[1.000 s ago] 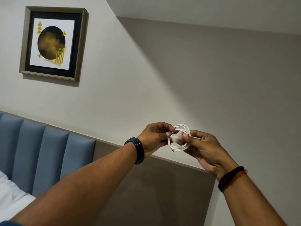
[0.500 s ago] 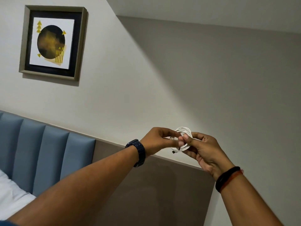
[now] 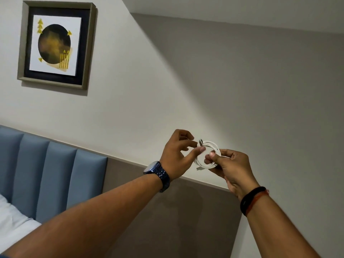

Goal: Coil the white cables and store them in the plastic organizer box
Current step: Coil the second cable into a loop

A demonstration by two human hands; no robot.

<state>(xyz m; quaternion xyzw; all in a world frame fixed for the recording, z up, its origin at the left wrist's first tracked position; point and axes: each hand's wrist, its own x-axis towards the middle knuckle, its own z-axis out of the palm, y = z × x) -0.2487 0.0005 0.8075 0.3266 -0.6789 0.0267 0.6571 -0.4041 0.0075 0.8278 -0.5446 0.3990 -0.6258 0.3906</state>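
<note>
Landmark: the framed picture (image 3: 55, 45) hanging on the pale wall (image 3: 149, 90); every place below is told from it.
White cable (image 3: 208, 155): wound into a small coil of several loops, held up in the air well to the lower right of the framed picture, in front of the wall and touching no surface.
Cable ends: one plug tip sticks out at the top left of the coil, another at its bottom left.
Right hand (image 3: 230, 168): on the side of the coil away from the framed picture; thumb and fingers pinched closed on the right part of the loops, so the coil stands out from the fingertips toward the picture's side.
Left hand (image 3: 178, 155): on the side of the coil nearer the framed picture; thumb and forefinger nipped on the strand by the upper plug tip, the other fingers curled loosely.
Coil against the grips: it lies between the two hands, held at both sides.
Wristwatch (image 3: 158, 174): dark, on the left wrist.
Bands (image 3: 253, 200): black and red, on the right wrist.
Blue padded headboard (image 3: 46, 174): below the framed picture.
White bedding (image 3: 11, 220): at the headboard's foot, in the lower left corner.
</note>
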